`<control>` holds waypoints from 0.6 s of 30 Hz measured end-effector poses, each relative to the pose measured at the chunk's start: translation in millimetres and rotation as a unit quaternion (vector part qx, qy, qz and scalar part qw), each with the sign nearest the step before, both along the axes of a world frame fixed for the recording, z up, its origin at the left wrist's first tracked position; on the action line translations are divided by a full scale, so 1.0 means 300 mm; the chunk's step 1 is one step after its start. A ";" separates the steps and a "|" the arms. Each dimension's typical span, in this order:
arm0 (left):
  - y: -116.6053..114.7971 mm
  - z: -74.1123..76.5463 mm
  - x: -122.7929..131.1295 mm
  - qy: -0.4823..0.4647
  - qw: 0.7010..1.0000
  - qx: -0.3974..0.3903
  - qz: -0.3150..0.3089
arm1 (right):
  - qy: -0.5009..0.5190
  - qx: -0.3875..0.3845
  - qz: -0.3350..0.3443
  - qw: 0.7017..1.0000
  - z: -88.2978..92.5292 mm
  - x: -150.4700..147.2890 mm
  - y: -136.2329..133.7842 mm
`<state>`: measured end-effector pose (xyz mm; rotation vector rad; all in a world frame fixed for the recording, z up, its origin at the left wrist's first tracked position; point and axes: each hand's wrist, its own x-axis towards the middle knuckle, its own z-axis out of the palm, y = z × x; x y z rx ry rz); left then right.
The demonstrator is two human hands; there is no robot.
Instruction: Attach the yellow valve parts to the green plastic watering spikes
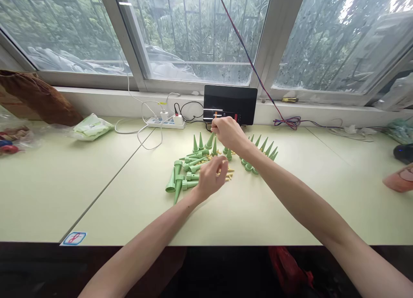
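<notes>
Several green cone spikes lie in a loose pile (185, 171) on the pale table (226, 212), mixed with small yellow pieces (229, 174). More green cones stand upright in a row (263, 154) to the right. My left hand (211, 175) hovers over the pile with its fingers curled together, on something I cannot make out. My right hand (227, 132) reaches further back, fingers pinched at an upright cone (211, 141) near the black box (230, 104).
A white power strip (166, 122) with cables sits by the window sill. A green packet (91, 127) and a brown bag (38, 98) lie at the left. A black mouse (404, 153) and a pink object (400, 179) are at the right edge.
</notes>
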<state>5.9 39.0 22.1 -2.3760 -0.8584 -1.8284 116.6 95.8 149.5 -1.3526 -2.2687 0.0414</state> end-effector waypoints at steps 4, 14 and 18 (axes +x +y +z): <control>0.031 0.033 -0.052 -0.076 0.995 -0.008 0.070 | -0.002 0.017 0.006 1.000 -0.023 0.050 -0.072; 0.007 -0.003 -0.071 0.157 0.963 -0.219 0.030 | 0.075 -0.008 0.071 0.995 -0.140 0.125 -0.139; 0.000 -0.007 -0.060 0.157 0.952 -0.263 0.008 | 0.132 -0.014 0.071 0.989 -0.165 0.141 -0.136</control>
